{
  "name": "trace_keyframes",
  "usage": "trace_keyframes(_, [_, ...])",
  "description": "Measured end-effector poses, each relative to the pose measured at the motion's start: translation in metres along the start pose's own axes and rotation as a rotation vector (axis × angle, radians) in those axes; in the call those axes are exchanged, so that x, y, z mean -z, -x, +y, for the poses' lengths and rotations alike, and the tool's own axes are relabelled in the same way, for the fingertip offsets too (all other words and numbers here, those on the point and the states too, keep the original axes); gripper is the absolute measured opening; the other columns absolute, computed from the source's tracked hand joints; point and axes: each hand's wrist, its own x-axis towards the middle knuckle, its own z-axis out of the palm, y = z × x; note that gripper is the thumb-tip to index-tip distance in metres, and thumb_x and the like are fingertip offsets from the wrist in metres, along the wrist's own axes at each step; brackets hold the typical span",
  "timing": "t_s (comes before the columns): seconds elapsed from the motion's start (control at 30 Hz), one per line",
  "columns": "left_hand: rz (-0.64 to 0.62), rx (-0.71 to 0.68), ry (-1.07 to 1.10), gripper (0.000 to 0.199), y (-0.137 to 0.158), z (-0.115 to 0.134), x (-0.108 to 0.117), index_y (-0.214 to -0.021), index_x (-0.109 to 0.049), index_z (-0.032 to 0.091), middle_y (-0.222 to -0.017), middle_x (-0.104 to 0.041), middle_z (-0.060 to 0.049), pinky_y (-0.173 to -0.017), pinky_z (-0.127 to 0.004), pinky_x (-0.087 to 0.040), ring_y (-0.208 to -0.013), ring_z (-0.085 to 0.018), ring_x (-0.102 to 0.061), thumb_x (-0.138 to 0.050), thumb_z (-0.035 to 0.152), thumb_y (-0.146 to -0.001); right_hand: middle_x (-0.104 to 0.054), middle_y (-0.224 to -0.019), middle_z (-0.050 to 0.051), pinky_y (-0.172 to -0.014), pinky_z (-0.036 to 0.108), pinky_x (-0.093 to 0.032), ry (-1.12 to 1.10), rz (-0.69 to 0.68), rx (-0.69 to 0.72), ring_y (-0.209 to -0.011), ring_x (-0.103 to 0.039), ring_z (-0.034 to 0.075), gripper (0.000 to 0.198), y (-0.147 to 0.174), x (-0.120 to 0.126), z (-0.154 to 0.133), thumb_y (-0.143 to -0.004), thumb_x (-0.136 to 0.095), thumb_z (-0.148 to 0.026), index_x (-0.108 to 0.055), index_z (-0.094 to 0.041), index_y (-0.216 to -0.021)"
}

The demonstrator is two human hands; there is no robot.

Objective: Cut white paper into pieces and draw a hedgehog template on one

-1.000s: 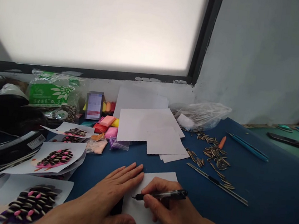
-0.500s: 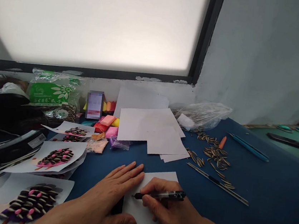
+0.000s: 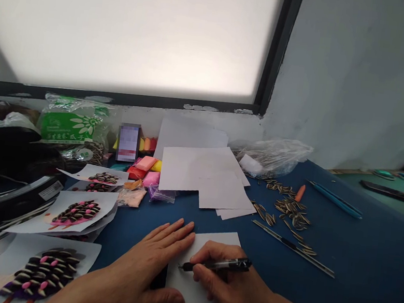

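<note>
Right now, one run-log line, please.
Left hand: spread over left edge of white paper | right hand: gripping black pen, tip at paper | left: seed-hedgehog cards | right: loose sunflower seeds

1. A small white sheet of paper (image 3: 194,300), the landmark here, lies on a dark blue tabletop (image 3: 364,267).
2. On the sheet's left edge, the person's left hand (image 3: 150,265) is spread flat.
3. Over the sheet's right half, the right hand (image 3: 232,286) grips a black pen (image 3: 223,265), tip at the paper.
4. Left of the sheet: hedgehog pictures with sunflower-seed spines, the nearest (image 3: 42,274) dotted pink.
5. Beyond the sheet: overlapping blank white papers (image 3: 185,169); farther left, colourful packets (image 3: 145,163) before an upright phone (image 3: 128,143), its screen blurred.
6. Right of and beyond the sheet: loose striped sunflower seeds (image 3: 298,222), a slim metal tool (image 3: 313,261) and a blue tool (image 3: 338,200).
</note>
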Motion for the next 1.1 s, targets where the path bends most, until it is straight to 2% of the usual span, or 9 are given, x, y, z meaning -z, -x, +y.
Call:
trace_keyframes(0.17, [-0.032,0.039,-0.029,0.083,-0.0006,0.0043,0.0025,-0.154,-0.027,0.029,-0.161,-0.010,-0.004,-0.116,-0.056,-0.015,-0.148,-0.029,-0.009,-0.072,0.032,-0.085,-0.055,-0.068,-0.002,-0.051,0.021,-0.041,0.003,0.028,0.017,-0.057,-0.050,0.011,0.012,0.0016,0.0003,0.0004,-0.089,-0.057,-0.028,-0.063,-0.017,-0.086])
trace_keyframes(0.47, [0.004,0.003,-0.011,0.081,0.0018,0.0000,-0.0001,-0.154,-0.025,0.035,-0.161,-0.010,0.000,-0.117,-0.056,-0.014,-0.148,-0.029,-0.008,-0.071,0.036,-0.087,-0.055,-0.067,-0.003,-0.051,0.022,-0.041,0.000,0.035,0.017,-0.056,-0.050,0.011,0.012,0.0021,-0.0006,0.0013,-0.088,-0.058,-0.028,-0.063,-0.017,-0.087])
trace_keyframes(0.63, [-0.017,0.027,-0.006,0.081,0.0000,0.0011,0.0007,-0.154,-0.027,0.031,-0.160,-0.011,-0.002,-0.116,-0.057,-0.014,-0.148,-0.029,-0.009,-0.071,0.035,-0.086,-0.054,-0.066,-0.004,-0.050,0.022,-0.041,0.017,0.023,0.014,-0.056,-0.049,0.011,0.012,0.0009,0.0001,0.0006,-0.089,-0.056,-0.028,-0.063,-0.018,-0.086])
trace_keyframes(0.87, [-0.044,0.048,-0.014,0.082,-0.0007,0.0056,0.0037,-0.154,-0.026,0.026,-0.161,-0.010,-0.004,-0.116,-0.056,-0.014,-0.148,-0.029,-0.007,-0.070,0.037,-0.086,-0.062,-0.071,-0.001,-0.058,0.023,-0.043,0.152,0.071,0.093,-0.063,-0.053,0.013,0.012,0.0019,0.0027,-0.0044,-0.087,-0.056,-0.023,-0.064,-0.018,-0.079])
trace_keyframes(1.1, [-0.024,0.015,-0.006,0.081,-0.0008,0.0014,0.0012,-0.154,-0.027,0.030,-0.161,-0.011,-0.002,-0.116,-0.056,-0.013,-0.148,-0.029,-0.009,-0.071,0.036,-0.086,-0.063,-0.070,0.000,-0.056,0.022,-0.044,0.196,0.053,0.075,-0.061,-0.053,0.013,0.015,0.0028,0.0026,-0.0062,-0.087,-0.054,-0.023,-0.066,-0.017,-0.080])
